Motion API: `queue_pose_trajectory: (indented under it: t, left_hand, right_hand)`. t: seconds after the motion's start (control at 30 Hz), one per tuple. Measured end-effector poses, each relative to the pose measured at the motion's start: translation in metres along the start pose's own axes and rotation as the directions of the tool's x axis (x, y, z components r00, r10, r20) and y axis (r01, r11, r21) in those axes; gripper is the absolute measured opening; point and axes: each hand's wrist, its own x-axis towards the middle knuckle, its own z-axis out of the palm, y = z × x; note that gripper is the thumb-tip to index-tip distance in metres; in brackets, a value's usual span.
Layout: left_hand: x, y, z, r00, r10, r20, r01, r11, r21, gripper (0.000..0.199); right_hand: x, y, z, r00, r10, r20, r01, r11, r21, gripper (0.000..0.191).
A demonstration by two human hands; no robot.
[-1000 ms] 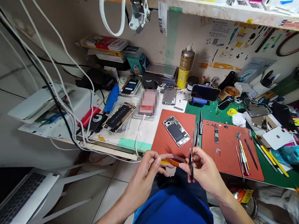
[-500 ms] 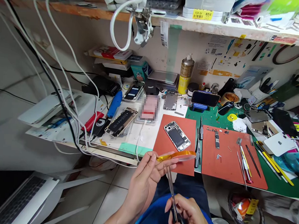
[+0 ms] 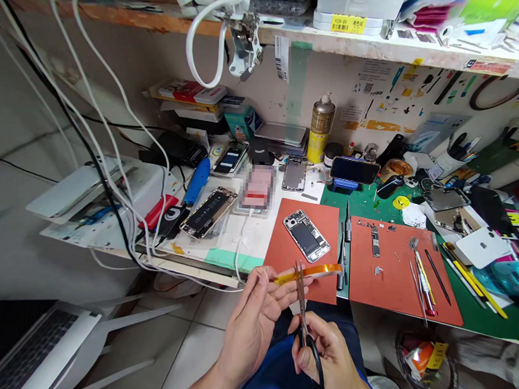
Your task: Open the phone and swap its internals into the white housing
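A roll of amber tape [image 3: 325, 270] rests against the fingers of my left hand [image 3: 258, 305]. Its loose end is pinched between my left thumb and forefinger, and a short stretch of tape runs across to the roll. My right hand [image 3: 325, 349] grips a pair of scissors [image 3: 302, 310] by the black handles. The blades point up, slightly parted, and cross the tape stretch between my left fingertips and the roll. Just beyond the hands an opened phone [image 3: 306, 236] lies on the left orange mat [image 3: 278, 250].
On the right orange mat [image 3: 396, 289] are a small circuit board [image 3: 375, 241], tweezers and thin tools. Screwdrivers [image 3: 342, 251] lie between the mats. Another opened phone [image 3: 208, 212] is at left. A spray can [image 3: 321, 128] stands at the back, under the shelf [image 3: 380, 50]. White cables [image 3: 114, 152] hang at left.
My right hand has raised the scissors, and the blades have come up across the tape from below. The roll has tilted a little; my left hand keeps its pinch.
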Motion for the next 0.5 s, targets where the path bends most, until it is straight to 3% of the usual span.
queue_pose_trajectory:
  t: [0.2, 0.5]
  left_hand:
    - [0.0006, -0.0033, -0.0012, 1.000, 0.019, -0.007, -0.019, 0.999, 0.029, 0.037]
    - [0.0017, -0.0025, 0.0002, 0.999, 0.045, 0.013, -0.045, 0.998, 0.047, 0.037]
  right_hand:
    - [0.0012, -0.0027, 0.0003, 0.999, -0.031, -0.015, 0.031, 0.999, 0.007, 0.065]
    - [0.0029, -0.0006, -0.0003, 0.998, 0.029, -0.059, -0.031, 0.999, -0.024, 0.063]
